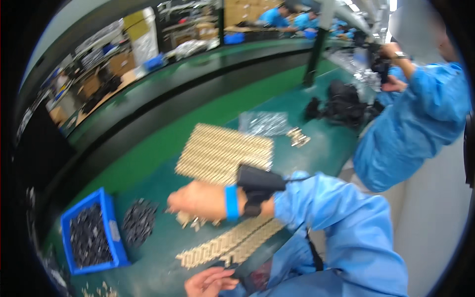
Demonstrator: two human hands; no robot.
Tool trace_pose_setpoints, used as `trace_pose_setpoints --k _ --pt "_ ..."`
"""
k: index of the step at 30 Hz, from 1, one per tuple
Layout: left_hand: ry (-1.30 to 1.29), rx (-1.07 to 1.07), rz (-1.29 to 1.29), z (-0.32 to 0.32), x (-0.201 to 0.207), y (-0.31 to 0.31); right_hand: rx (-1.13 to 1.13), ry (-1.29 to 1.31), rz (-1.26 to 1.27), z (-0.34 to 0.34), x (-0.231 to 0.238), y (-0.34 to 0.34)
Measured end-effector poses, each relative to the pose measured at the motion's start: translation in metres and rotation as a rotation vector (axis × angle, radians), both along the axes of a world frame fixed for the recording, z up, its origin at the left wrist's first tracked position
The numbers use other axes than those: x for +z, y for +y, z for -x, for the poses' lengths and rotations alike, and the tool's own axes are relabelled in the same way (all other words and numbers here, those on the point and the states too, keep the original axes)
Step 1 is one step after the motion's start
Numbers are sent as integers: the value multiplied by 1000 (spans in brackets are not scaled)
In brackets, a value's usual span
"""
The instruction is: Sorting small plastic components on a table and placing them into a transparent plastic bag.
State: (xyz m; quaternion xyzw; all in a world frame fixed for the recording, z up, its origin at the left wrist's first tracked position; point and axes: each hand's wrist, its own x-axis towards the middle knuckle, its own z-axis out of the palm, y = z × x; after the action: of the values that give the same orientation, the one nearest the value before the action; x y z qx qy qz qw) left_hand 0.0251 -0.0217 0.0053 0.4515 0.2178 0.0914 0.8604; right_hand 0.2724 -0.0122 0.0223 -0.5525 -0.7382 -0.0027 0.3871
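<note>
My right hand point(198, 200) reaches left across the green table point(316, 148), blurred by motion, its fingers curled over a few loose beige parts point(195, 221). Whether it grips any of them is unclear. On that wrist sit a blue band and a black strapped device point(257, 184). My left hand point(210, 282) rests at the table's near edge with its fingers loosely apart, holding nothing, just below a long strip of beige parts point(232, 242). A large flat sheet of the same beige parts point(222, 153) lies beyond my right forearm.
A blue bin point(110, 232) full of small black parts stands at the left, a loose pile of black parts point(138, 222) beside it. Farther off lie a clear plastic bag point(262, 123), several beige pieces point(298, 137) and a black heap point(341, 104). A co-worker in blue point(415, 123) stands at right.
</note>
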Motion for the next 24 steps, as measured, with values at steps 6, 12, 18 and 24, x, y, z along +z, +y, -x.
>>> trace_pose_setpoints --k 6,12,18,24 --pt "-40 -48 3 8 -12 6 -106 -277 208 -18 -12 5" --pt "-14 -63 42 11 -14 5 -123 -247 182 -9 -26 12" --pt "-15 -95 69 12 -12 5 -106 -352 156 -4 -24 5" --pt "-20 -116 112 11 -13 10 -116 -421 36 -8 -25 1"
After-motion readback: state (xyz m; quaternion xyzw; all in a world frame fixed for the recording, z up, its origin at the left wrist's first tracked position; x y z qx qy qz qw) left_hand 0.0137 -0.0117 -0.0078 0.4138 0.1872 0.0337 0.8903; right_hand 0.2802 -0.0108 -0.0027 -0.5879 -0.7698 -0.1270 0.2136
